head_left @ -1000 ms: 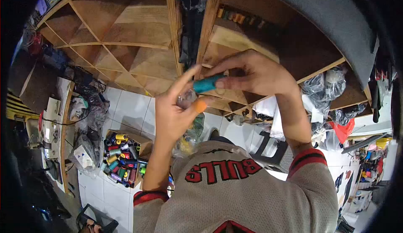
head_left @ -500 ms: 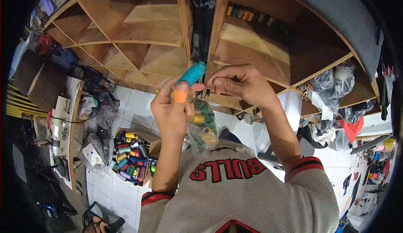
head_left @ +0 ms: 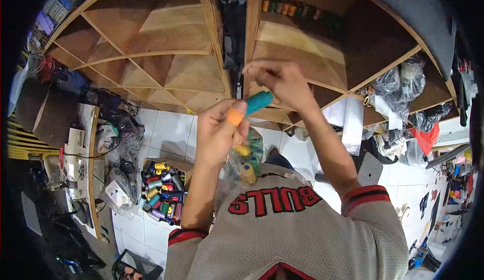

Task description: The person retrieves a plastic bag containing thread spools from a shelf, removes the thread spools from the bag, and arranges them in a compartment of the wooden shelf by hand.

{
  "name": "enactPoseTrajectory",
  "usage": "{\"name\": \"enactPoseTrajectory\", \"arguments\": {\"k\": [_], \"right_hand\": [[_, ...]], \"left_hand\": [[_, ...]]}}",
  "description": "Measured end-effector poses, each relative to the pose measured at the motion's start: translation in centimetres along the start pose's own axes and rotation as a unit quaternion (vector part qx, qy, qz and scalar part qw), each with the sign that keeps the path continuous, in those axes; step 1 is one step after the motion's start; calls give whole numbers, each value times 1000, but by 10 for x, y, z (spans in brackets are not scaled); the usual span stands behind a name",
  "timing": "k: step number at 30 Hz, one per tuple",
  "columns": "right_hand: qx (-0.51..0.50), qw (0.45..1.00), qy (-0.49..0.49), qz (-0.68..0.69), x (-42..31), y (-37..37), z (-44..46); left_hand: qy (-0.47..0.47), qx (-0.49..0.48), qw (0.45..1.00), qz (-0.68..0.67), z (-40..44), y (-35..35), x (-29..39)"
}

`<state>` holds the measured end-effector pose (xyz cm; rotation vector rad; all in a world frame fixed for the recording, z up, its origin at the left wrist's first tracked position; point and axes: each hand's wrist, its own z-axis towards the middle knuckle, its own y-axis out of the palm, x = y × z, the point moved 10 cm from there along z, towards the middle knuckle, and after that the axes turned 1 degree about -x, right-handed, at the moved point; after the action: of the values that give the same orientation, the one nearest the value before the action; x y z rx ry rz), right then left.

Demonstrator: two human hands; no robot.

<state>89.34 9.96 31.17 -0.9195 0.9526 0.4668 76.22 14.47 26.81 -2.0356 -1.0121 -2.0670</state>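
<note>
My left hand (head_left: 222, 128) is closed around a teal thread spool (head_left: 258, 103), which tilts up to the right. An orange band (head_left: 234, 117) wraps the thumb of that hand. Just above and right of the spool is my right hand (head_left: 282, 80), its thumb and forefinger pinched together. Whatever is between those fingertips is too small to make out. Below my left hand hangs a clear plastic bag (head_left: 236, 166) with yellow spools (head_left: 247, 173) and something green inside.
Wooden cubby shelves (head_left: 171, 53) stand ahead, with a row of thread spools (head_left: 290, 9) in the upper right compartment. On the tiled floor at left sits a cardboard box (head_left: 185, 168) full of mixed spools. Plastic bags (head_left: 398, 86) fill the lower right shelves.
The teal spool has swung lower and further right, lying flatter in my left hand. My right hand has moved up and slightly left, its fingertips now above the spool.
</note>
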Motion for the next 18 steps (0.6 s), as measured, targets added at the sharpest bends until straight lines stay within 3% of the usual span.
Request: {"name": "enactPoseTrajectory", "arguments": {"k": [5,8,11,14,16,17,18], "right_hand": [[-71,997,-5,27,-11,7,14],[-141,988,-58,14,-6,29,2],[-200,968,-8,-152,16,44,-31],[-57,970,-150,-180,-47,20,-58],[-50,962,-119,-240,-53,11,-56],[-44,956,-102,-271,-53,5,-54],[-17,953,-147,-263,-64,1,-51]], "left_hand": [[-52,-11,998,38,0,6,-13],[-8,-7,1000,7,1,0,-6],[55,36,997,39,0,-18,9],[128,121,972,159,-3,-31,18],[170,119,949,237,-3,-21,21],[150,122,958,213,-2,-21,18],[130,124,966,188,-2,-19,18]]}}
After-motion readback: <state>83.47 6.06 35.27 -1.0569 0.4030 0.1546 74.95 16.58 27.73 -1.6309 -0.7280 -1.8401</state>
